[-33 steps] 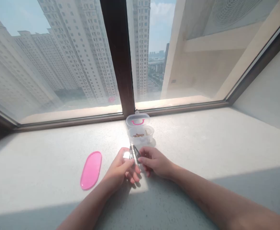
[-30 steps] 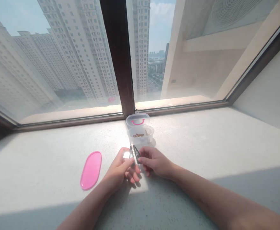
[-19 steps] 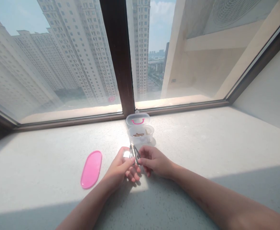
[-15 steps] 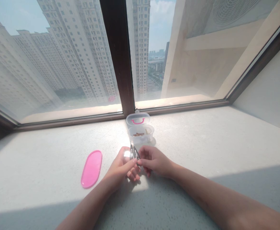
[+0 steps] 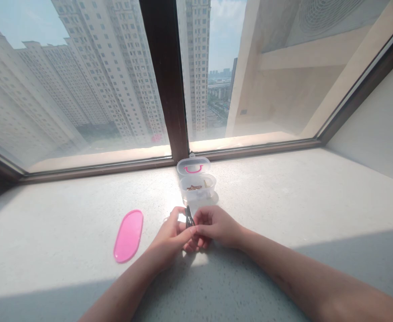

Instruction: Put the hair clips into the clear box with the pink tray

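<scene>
Dark snap hair clips (image 5: 189, 218) stand together between my two hands, their narrow ends pointing toward the window. My left hand (image 5: 174, 235) pinches them at the lower end, with thumb and fingers closed. From the other side my right hand (image 5: 215, 226) grips the same clips, its thumb against the left thumb. The fingers cover the clips' lower part. Just beyond my hands is a clear plastic box (image 5: 198, 194), its lid (image 5: 183, 167) with a pink handle raised toward the window. Brown clips (image 5: 194, 188) lie inside it.
A pink oval plastic piece (image 5: 128, 236) lies flat on the pale speckled sill (image 5: 266, 192), left of my hands. The dark window frame (image 5: 169, 89) rises behind the box. A white wall (image 5: 374, 107) bounds the right side.
The clips, fanned apart half a second ago, are now closer together. My hands have drawn slightly nearer to each other. The box and pink piece stay put.
</scene>
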Action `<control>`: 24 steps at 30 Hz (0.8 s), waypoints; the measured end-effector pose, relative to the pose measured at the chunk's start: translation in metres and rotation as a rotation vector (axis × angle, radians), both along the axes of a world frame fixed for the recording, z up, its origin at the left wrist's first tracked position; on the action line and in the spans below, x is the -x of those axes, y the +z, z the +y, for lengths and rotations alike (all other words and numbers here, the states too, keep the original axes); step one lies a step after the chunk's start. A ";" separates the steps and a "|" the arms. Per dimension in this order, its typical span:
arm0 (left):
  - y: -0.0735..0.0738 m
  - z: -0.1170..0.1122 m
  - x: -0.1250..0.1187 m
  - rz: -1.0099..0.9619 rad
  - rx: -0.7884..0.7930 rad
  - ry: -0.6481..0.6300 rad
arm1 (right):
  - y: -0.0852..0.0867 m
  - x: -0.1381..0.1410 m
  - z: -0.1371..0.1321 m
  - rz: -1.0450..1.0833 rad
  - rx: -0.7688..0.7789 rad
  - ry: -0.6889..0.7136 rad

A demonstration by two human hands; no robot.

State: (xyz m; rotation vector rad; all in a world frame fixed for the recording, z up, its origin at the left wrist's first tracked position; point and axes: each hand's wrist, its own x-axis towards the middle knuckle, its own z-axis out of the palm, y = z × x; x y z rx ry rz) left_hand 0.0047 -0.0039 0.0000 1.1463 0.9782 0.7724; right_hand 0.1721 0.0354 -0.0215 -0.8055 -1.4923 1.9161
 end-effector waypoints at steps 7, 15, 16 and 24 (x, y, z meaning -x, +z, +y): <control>-0.006 0.001 0.004 0.051 -0.048 -0.003 | -0.001 -0.001 0.000 0.003 0.020 -0.013; -0.009 -0.002 0.002 0.047 -0.096 -0.031 | 0.010 -0.001 0.000 -0.046 0.105 -0.042; -0.009 -0.002 0.002 0.051 -0.097 -0.029 | 0.010 -0.001 0.000 -0.056 0.102 -0.043; -0.009 -0.003 0.002 0.088 -0.105 0.032 | 0.008 -0.001 0.001 -0.107 0.017 -0.029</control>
